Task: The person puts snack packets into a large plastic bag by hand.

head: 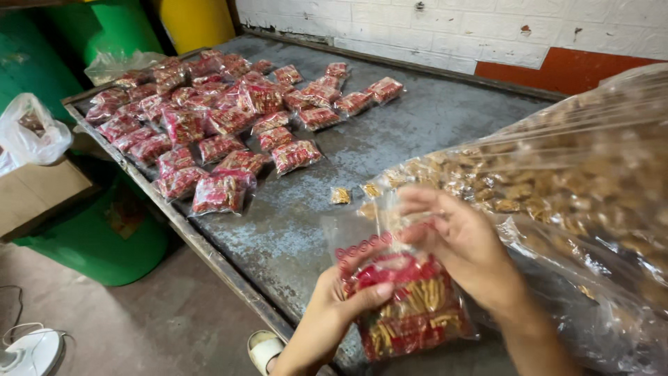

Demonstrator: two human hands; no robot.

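My left hand (334,310) grips a small clear packet with red print (407,306), part filled with tan stick snacks, by its left side. My right hand (463,244) pinches the packet's open top edge from the right. Just behind my right hand lies a large clear plastic bag of loose brown snacks (584,174), its mouth towards the packet. Both hands hover over the near edge of a grey metal table (417,118).
Several filled red packets (216,122) lie spread over the table's far left part. Two loose snack pieces (341,196) sit mid-table. Green drums (104,237), a yellow drum (195,21), a cardboard box (38,195) and a white plastic bag (31,132) stand at the left. A white brick wall runs behind.
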